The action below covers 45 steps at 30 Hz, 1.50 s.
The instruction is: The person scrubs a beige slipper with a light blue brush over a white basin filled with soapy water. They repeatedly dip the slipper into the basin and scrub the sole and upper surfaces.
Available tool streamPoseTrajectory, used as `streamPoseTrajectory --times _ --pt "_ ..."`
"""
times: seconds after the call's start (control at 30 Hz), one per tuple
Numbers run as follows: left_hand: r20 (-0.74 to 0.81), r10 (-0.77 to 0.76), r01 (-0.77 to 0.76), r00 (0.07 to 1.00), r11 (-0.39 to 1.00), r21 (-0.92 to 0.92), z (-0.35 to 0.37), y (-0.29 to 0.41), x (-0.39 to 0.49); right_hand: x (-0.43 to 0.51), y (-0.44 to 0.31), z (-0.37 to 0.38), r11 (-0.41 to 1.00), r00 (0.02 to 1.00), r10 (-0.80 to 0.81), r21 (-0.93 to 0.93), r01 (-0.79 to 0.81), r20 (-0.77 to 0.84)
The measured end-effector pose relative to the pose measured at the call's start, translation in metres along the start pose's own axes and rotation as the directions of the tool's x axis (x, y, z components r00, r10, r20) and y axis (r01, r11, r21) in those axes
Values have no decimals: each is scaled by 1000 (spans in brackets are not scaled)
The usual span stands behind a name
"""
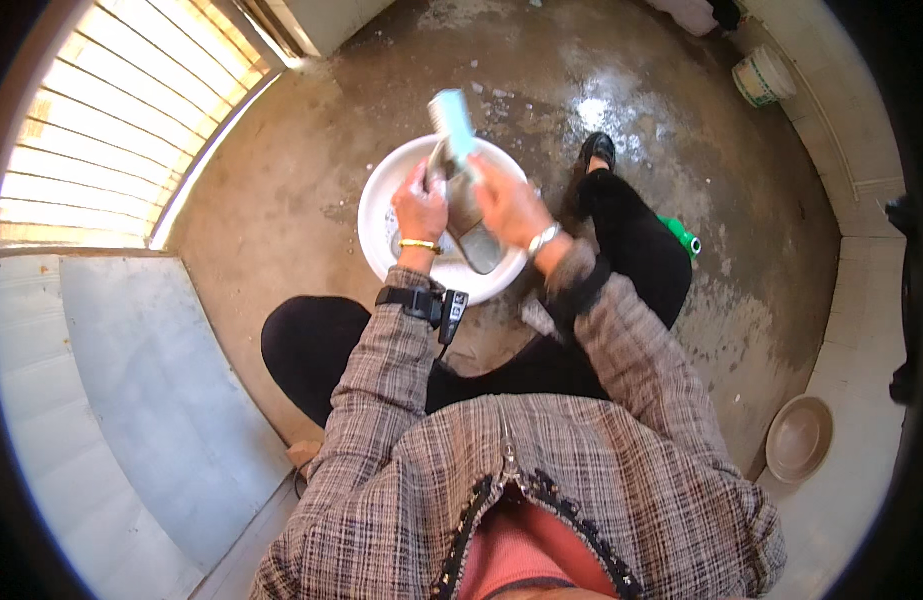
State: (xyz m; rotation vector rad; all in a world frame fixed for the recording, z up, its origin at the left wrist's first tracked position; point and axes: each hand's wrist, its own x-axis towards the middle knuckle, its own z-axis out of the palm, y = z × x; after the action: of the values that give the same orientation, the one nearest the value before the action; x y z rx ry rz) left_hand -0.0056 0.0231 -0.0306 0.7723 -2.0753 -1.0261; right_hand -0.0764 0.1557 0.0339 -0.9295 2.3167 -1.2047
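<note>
My left hand [421, 213] grips the edge of a greyish shoe [436, 166] above a white basin [374, 225] on the floor. In my right hand [512, 207] is a light blue scrubbing brush [454, 124], blurred, its pale bristles facing left. The brush is at the upper end of the shoe; whether they touch cannot be told. A grey, rounded piece [482, 251], perhaps a sole, shows below my hands over the basin; whether it belongs to the same shoe is unclear. Whitish suds lie in the basin.
My bent legs flank the basin. A green plastic bottle [680, 235] lies beyond my right knee. A white bucket [764, 76] stands by the right wall, and a beige bowl [800, 439] is at lower right. The concrete floor [281, 187] has wet patches. A barred window is at upper left.
</note>
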Motion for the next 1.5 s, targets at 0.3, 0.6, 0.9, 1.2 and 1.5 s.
streamPoseTrajectory --times 0.3,0.6,0.9,1.2,1.5 --pt "-41 257 -257 966 966 -4 -12 43 -2 21 17 -34 932 988 121 354 -81 -91" --pt "108 417 -410 902 908 -82 -3 59 -24 21 20 -26 567 940 338 805 -174 -35" --pt "182 -490 491 853 632 -599 1 37 -29 24 30 -30 531 928 358 840 -114 -101" --pt "696 -227 583 681 -407 -703 -2 49 -20 9 16 -14 694 990 139 714 -90 -9" --pt "531 -514 373 674 -383 -845 11 22 -7 -32 10 -12 933 984 55 361 11 -171"
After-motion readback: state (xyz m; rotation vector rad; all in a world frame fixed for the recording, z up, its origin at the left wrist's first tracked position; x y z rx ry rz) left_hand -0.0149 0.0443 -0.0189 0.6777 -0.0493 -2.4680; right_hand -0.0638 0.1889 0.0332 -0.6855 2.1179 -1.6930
